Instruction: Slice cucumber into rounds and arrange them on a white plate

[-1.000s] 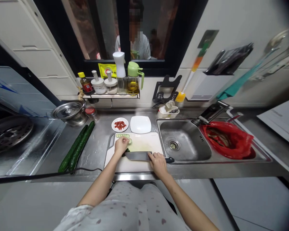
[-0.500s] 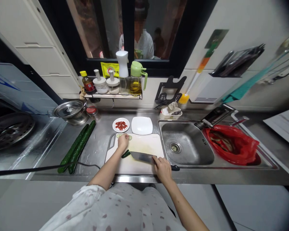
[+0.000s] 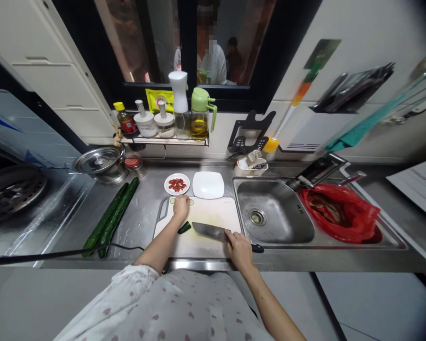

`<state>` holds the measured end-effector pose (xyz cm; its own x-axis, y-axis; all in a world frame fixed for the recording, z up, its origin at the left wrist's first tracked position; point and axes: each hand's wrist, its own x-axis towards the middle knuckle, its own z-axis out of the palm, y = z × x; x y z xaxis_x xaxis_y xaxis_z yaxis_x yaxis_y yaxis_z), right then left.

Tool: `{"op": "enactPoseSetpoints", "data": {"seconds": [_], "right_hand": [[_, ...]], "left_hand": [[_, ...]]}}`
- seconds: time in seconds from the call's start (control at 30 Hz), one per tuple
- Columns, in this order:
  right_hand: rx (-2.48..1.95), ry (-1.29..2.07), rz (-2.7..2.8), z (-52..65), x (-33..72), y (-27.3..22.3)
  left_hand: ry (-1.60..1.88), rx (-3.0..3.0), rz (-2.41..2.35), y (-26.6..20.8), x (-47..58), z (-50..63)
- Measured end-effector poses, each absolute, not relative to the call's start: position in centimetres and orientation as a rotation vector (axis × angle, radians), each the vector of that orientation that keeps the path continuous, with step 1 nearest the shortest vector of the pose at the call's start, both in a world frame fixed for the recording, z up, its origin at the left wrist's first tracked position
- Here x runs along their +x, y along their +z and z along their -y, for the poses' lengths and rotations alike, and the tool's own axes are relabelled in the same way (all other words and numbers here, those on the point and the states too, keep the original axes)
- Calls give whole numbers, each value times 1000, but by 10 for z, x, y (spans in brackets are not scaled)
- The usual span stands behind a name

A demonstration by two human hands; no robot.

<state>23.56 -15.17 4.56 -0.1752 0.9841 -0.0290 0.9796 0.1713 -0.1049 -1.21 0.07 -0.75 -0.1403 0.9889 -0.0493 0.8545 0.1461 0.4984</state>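
Observation:
My right hand [image 3: 240,251] is wrapped around the black handle of a wide-bladed kitchen knife [image 3: 209,230]. Its blade points left, low over the white cutting board [image 3: 213,248]. At the board's upper left my left hand [image 3: 181,207] has its fingers bunched together among pale green cucumber slices [image 3: 191,201]. Whatever those fingertips pinch is hidden. A short dark green cucumber piece [image 3: 184,228] lies on the board between the left forearm and the knife tip.
Behind the board stand a small plate of red chopped bits [image 3: 177,184] and a white square plate [image 3: 208,185]. Two long cucumbers [image 3: 115,218] lie to the left, with a black cable [image 3: 74,251] across them. Right is the sink [image 3: 275,213], holding a red bag [image 3: 344,215].
My left hand has shifted slightly at the cucumber slices. The knife and right hand stay nearly where they were. The view has moved a little.

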Motion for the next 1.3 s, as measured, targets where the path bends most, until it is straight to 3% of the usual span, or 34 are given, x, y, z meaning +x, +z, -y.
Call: {"op": "enactPoseSetpoints", "data": {"seconds": [0.47, 0.83, 1.3], "right_hand": [[-1983, 167, 2354, 149, 237, 41], [-1897, 314, 2153, 134, 233, 36], [-1777, 556, 1822, 123, 208, 43]], "left_hand": [[512, 1752, -2092, -2, -10, 5], [1013, 1363, -2201, 3, -30, 48], [997, 1535, -2045, -3, -33, 121]]}}
